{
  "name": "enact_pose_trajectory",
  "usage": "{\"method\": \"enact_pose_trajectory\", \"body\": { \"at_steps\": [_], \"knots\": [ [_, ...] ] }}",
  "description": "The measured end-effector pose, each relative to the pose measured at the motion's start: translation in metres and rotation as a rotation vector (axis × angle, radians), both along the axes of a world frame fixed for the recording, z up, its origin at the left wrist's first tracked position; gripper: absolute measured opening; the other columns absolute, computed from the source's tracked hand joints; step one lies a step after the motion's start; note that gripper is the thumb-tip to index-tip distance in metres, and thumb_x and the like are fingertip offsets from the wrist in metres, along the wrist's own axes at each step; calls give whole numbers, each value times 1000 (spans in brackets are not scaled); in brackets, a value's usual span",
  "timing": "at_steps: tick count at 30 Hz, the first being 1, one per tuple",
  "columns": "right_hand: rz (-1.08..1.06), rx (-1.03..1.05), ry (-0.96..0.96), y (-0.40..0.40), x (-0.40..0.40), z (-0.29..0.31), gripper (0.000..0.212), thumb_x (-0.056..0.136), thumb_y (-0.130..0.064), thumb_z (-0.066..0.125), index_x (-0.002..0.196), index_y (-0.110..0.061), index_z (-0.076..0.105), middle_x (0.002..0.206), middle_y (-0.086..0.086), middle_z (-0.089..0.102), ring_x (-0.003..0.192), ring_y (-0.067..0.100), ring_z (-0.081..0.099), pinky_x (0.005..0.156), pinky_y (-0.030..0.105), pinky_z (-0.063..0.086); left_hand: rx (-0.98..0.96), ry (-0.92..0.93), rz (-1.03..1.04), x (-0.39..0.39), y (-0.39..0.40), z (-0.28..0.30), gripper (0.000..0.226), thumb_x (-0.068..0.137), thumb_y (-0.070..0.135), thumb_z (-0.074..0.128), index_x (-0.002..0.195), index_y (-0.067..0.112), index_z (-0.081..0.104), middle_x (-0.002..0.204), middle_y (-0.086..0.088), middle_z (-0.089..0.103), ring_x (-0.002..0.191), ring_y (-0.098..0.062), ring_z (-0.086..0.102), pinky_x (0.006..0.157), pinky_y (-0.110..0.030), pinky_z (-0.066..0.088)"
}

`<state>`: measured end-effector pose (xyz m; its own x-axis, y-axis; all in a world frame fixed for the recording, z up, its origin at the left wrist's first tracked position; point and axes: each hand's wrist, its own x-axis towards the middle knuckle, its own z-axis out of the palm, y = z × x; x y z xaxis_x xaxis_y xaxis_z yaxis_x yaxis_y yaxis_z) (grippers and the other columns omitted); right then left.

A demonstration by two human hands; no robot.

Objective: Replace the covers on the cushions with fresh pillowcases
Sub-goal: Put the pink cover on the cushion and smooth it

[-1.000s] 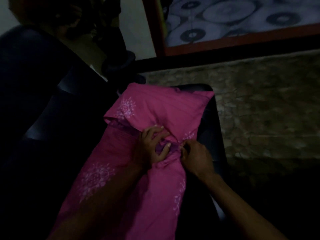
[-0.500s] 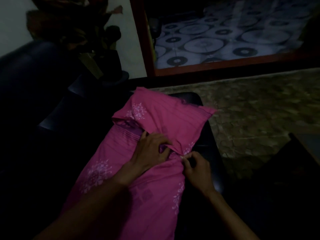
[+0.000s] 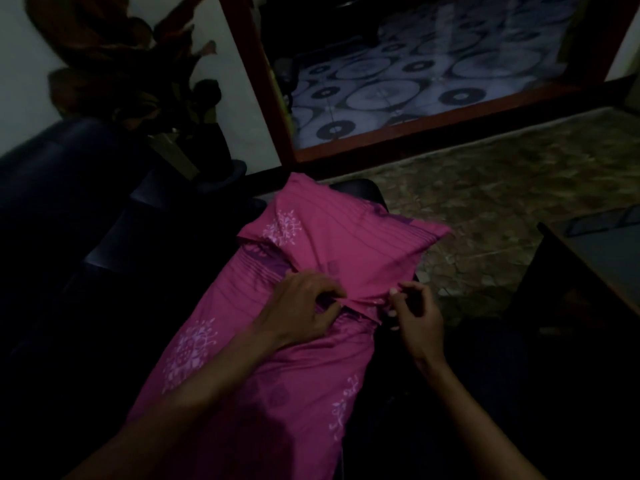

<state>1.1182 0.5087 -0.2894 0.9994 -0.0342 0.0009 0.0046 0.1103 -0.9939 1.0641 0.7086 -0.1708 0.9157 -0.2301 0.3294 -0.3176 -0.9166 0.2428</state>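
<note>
Pillowcase (image 3: pixel 277 358), pink with pale floral motifs and thin stitched stripes, is lying lengthwise across the centre of the frame, running from the lower middle up toward the centre right. It is covering a cushion (image 3: pixel 346 237) whose far end is bulging under the cloth in the middle of the frame; a purple patch is showing at the fold where the flap is crossing the body of the cover. The whole bundle is resting on a dark sofa (image 3: pixel 69 209) that is filling the left side of the frame.

Left hand (image 3: pixel 301 313) is lying on the pink cloth at the centre of the frame, its fingers curled and pinching the edge of the folded flap. Right hand (image 3: pixel 415 313) is sitting just beside it, to the right, with thumb and fingertips pinching the same flap edge; the remaining fingers are curling loosely. Both forearms are entering from the bottom edge.

Background, dimly lit: a mottled stone-pattern floor (image 3: pixel 502 202) is occupying the right centre of the frame. A red-brown frame (image 3: pixel 433 129) is bordering a floor with a pattern of grey and black circles (image 3: pixel 398 81) in the upper right. A pale wall (image 3: pixel 20 71) is showing in the upper left, with a dark, blurred arrangement of leaves or flowers (image 3: pixel 121 64) standing before it. A dark desk (image 3: pixel 595 258) is entering at the right edge.
</note>
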Motion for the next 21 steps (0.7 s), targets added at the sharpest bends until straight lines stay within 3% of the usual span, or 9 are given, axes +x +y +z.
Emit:
{"method": "enact_pose_trajectory", "body": {
  "at_steps": [2,5,7,9,13,17,19,21],
  "knots": [
    [14,-11,7,2,2,-6,20,90,-32,74,106,-39,63,99,6,72,88,35,70,81,43,57,68,5,6,3,0,11,19,77,27,62,93,23,73,96,8,73,87,-14,67,79,-28,49],
    [64,-52,-31,2,2,-12,34,92,-25,73,115,-48,62,94,-3,72,82,27,69,82,43,56,173,-49,94,8,7,23,20,77,25,61,93,28,73,97,12,73,91,-12,67,86,-33,40],
    [74,-47,-34,2,3,-11,37,92,-25,74,117,-49,62,94,-4,72,78,23,69,82,46,58,196,-57,134,9,15,25,23,76,24,59,94,29,74,97,13,73,92,-11,67,90,-36,34],
    [84,-54,-15,3,4,-12,36,91,-25,74,117,-47,64,95,-4,73,78,24,71,83,52,59,209,-56,113,5,21,23,26,74,19,60,93,28,75,95,12,74,87,-13,69,84,-35,32],
    [32,-44,15,10,11,-2,29,86,-38,78,111,-44,65,106,-2,72,99,21,69,96,54,54,141,-65,74,-3,32,17,22,81,17,64,98,27,73,98,12,75,88,-11,69,75,-32,37],
    [1,-111,67,25,31,6,75,60,-77,78,125,-45,55,130,3,62,118,19,61,105,49,50,10,-52,28,13,45,13,17,87,23,63,102,25,70,98,9,73,86,-15,69,76,-39,52],
    [8,-165,90,37,36,7,100,53,-81,80,138,-38,49,139,5,56,123,20,59,108,47,48,-9,-49,51,29,53,16,23,84,25,61,106,23,68,101,6,71,90,-16,67,79,-41,53],
    [11,-229,91,48,39,11,112,51,-82,80,146,-35,43,143,5,51,125,21,57,110,45,46,14,-12,86,47,64,19,38,78,28,56,114,20,68,109,4,69,100,-19,65,86,-44,53]
  ]
}}
